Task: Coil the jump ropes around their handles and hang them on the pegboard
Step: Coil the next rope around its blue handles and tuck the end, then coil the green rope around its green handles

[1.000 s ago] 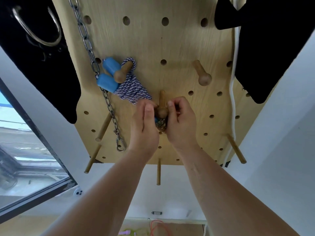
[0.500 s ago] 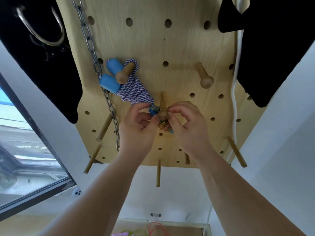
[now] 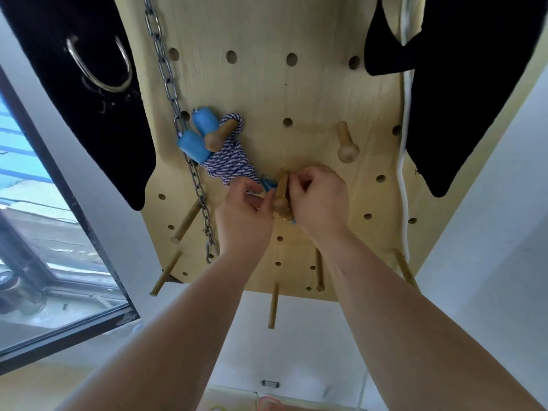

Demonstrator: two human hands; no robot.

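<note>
A wooden pegboard fills the upper middle of the head view. A coiled jump rope with blue handles and purple-white cord hangs on a knobbed peg at the left. Lower down, a second coiled rope, yellowish with a blue bit, sits at a middle wooden peg. My left hand and my right hand pinch this rope on either side of the peg. Most of the rope is hidden by my fingers.
A steel chain hangs down the board's left side. An empty knobbed peg sticks out at the right. Black bags hang on both sides, and a white cord runs down the right. Several thin dowels jut from the bottom rows. A window is at the left.
Both hands have shifted slightly up along the middle peg, fingers working at the rope. The view has tilted, so the board sits lower in frame.
</note>
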